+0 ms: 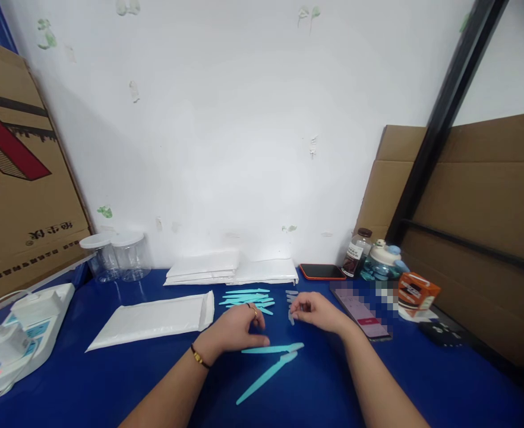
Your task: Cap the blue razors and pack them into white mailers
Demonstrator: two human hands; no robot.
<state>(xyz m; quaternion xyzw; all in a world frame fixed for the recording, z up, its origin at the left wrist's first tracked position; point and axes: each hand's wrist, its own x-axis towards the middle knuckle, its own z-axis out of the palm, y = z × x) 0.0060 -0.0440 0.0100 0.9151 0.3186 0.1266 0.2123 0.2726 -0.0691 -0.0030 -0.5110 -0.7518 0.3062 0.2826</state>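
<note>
My left hand (237,328) reaches over the near edge of a pile of teal eyebrow razors (244,292). Its fingers are curved and the thumb stands apart from them, with nothing visibly held. My right hand (318,311) has thumb and fingertips closed on a small clear plastic cap (291,318), at the near end of a column of similar caps (292,292). In front of my hands lie two separate razors, an upper razor (271,349) and a lower slanted razor (262,380), each with a pale cover over its blade end.
A white padded mailer (155,321) lies left; stacked white mailers (204,267) lie by the wall. A red-edged phone (322,272), another phone (362,312), brown bottle (356,252), water bottle (382,261) and orange box (417,294) are right. Clear jars (131,258) and a power strip (50,327) are left.
</note>
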